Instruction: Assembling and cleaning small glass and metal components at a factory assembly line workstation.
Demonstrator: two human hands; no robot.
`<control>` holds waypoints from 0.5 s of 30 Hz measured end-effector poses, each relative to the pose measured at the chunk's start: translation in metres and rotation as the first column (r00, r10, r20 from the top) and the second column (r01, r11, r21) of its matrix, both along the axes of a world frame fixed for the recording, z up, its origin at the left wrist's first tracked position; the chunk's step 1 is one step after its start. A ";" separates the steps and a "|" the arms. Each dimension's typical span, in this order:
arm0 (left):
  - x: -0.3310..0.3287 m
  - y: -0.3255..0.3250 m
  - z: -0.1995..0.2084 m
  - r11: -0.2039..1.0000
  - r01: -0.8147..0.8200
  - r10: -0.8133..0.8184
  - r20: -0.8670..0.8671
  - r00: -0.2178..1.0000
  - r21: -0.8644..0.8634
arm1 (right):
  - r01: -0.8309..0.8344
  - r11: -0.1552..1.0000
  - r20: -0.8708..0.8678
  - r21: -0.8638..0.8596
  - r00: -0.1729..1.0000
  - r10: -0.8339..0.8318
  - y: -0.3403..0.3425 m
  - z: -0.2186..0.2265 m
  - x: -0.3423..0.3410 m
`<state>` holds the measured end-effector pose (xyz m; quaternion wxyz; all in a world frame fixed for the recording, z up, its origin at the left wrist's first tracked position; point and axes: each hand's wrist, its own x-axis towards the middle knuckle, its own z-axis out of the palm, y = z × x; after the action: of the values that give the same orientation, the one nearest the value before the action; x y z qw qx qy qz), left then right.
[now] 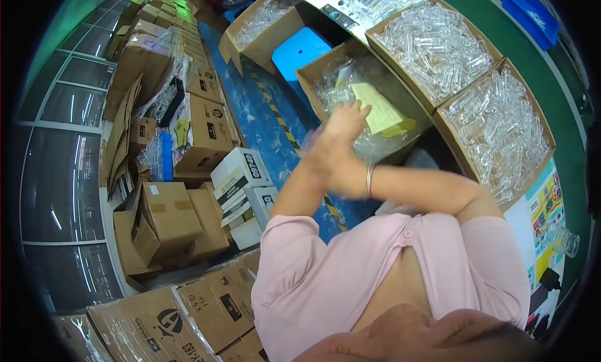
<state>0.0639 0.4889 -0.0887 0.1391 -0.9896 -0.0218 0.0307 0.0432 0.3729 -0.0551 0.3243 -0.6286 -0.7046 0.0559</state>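
My left hand (348, 119) reaches into a cardboard box (308, 89) lined with a clear plastic bag (375, 148). Its fingers are stretched out at the edge of a pale yellow folded sheet or packet (379, 108) lying in the bag. Whether the fingertips touch the sheet or only the plastic, I cannot tell. My right hand (338, 166), with a bracelet at the wrist, crosses over my left wrist and forearm. Motion blurs its fingers, and I see no object in it.
Two open boxes of clear glass or plastic tube-like pieces (432, 49) (498, 130) stand on the right. A blue stool (302, 52) is beyond the lined box. Stacked cartons (168, 215) line the left, past a blue floor with a striped tape line (275, 108).
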 end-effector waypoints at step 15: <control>-0.013 0.009 0.011 0.980 0.096 -0.068 0.158 0.985 -0.173 | 0.340 0.881 -0.259 -0.329 0.865 -0.430 0.028 -0.072 0.122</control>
<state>0.0507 0.4984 -0.0776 0.0484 -0.9976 0.0114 -0.0485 0.1652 0.4010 -0.1271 0.3506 -0.7781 -0.4859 0.1884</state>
